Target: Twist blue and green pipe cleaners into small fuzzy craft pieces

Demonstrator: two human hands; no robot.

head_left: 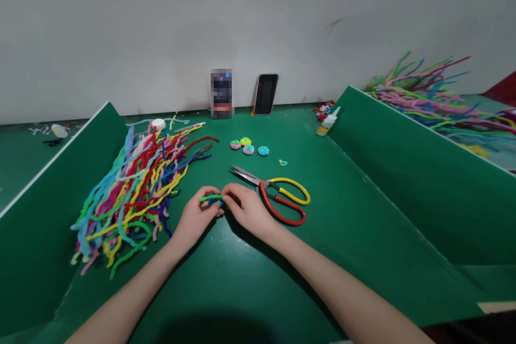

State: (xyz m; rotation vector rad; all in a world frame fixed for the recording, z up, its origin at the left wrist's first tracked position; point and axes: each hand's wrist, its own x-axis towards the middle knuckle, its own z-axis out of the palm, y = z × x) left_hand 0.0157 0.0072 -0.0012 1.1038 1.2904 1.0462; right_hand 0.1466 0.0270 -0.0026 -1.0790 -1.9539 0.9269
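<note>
Both hands meet over the green table, working on a small piece of bent pipe cleaner, bright green with some dark blue. My left hand pinches it from the left, fingers curled behind it. From the right, my right hand grips its other end between thumb and fingertips; part of the piece is hidden by the fingers. Just right of that hand lie scissors with one yellow and one red handle, blades pointing to the upper left. Beyond the hands sit several small round pipe-cleaner flowers in pink, yellow and blue.
Many coloured pipe cleaners are heaped at left beside a white cap. Green partitions flank the table. A glue bottle stands by the right one. Two phone-like devices lean on the wall; small scraps lie near the scissors.
</note>
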